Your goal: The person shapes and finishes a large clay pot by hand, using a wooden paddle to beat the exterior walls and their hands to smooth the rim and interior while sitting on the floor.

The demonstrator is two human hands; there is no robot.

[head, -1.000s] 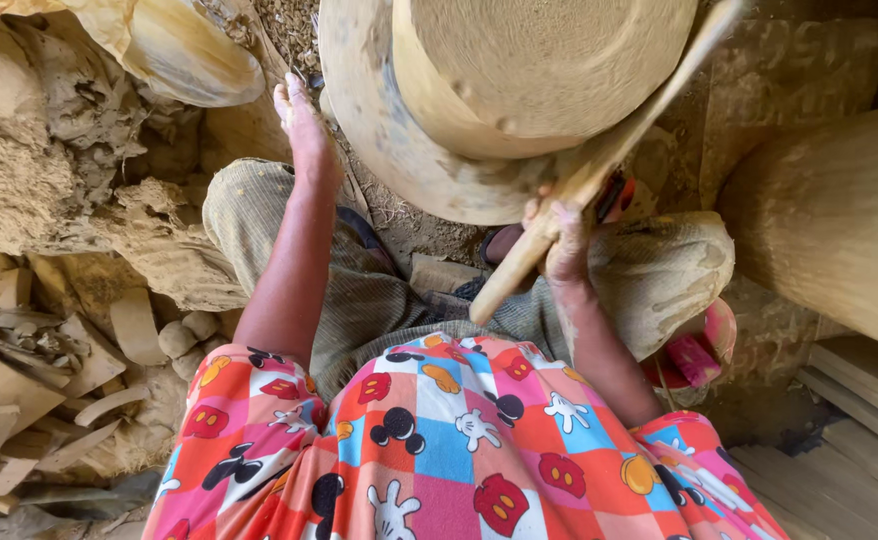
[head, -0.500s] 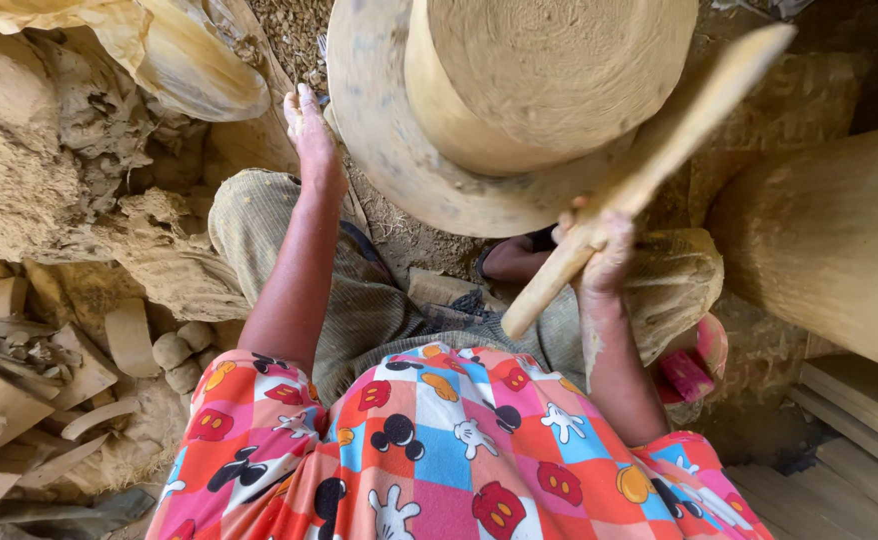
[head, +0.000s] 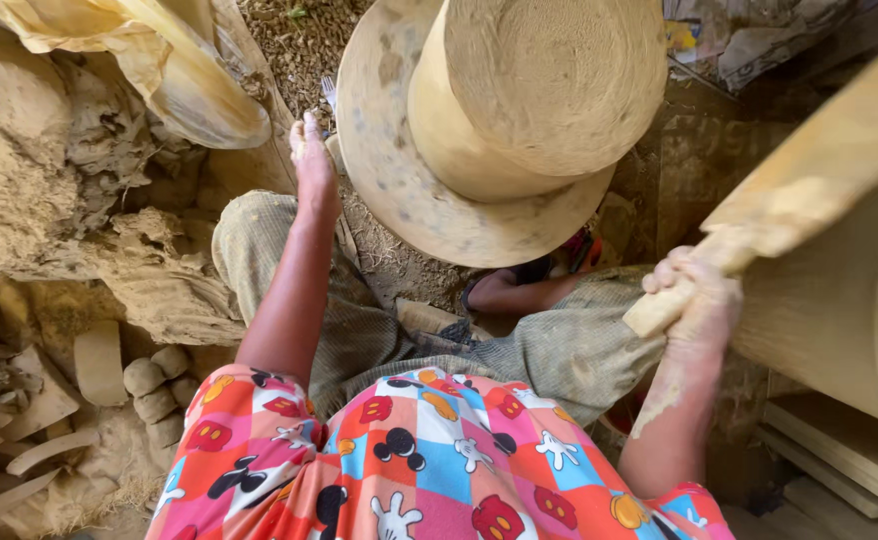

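Head view looked straight down over my bright patchwork shirt (head: 429, 470), soft printed cloth, and my grey trousers (head: 549, 345) folded under me. My right hand (head: 694, 300) was dusted pale with clay and was closed tight around the handle of the wooden paddle (head: 809, 190); the flat, worn blade rose up and away from that fist, blurred, so I could not tell how near it stood to anything. Just beyond the fist and to its outer side curved the smooth wall of a large clay cylinder (head: 839, 320), matt and tan, resting on stacked flat boards (head: 839, 450).

Inward from the paddle hand, across my lap, stood the clay pot (head: 549, 100) on its round turntable (head: 399, 190). It was already raised into a tall, straight-sided drum, its top face marked with fine ringed lines; the disc under it was speckled and dusty. As I judged it, the form was built and the beating and smoothing of its wall was what remained.

My left hand (head: 311, 160) lay flat and open, fingers together, holding nothing, touching or just beside the turntable's edge.

Beyond that hand lay heaps of raw clay (head: 69, 200), cracked and lumpy, with small rolled lumps (head: 154, 385) nearer, and a yellowed plastic sheet (head: 159, 70) draped furthest off.
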